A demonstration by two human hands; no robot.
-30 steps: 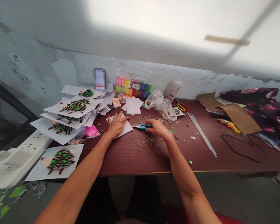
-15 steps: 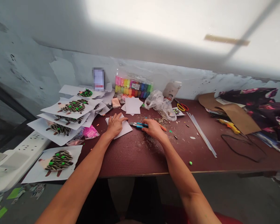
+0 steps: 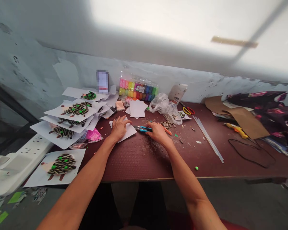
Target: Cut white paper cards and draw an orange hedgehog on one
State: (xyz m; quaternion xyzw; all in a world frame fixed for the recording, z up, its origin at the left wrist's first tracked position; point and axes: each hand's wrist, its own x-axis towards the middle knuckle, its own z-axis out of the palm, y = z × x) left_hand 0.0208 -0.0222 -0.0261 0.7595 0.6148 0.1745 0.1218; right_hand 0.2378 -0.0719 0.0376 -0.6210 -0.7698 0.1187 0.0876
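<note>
The right hand has shifted the utility knife leftward, fingers curled round its handle, tip apparently by the white paper; the left hand, fingers spread, pins that to the table, likely for steadiness.

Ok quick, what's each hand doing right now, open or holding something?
Left hand: open, resting on white paper.
Right hand: fingers at the blue cutter; whether closed around it can't be told.
</note>
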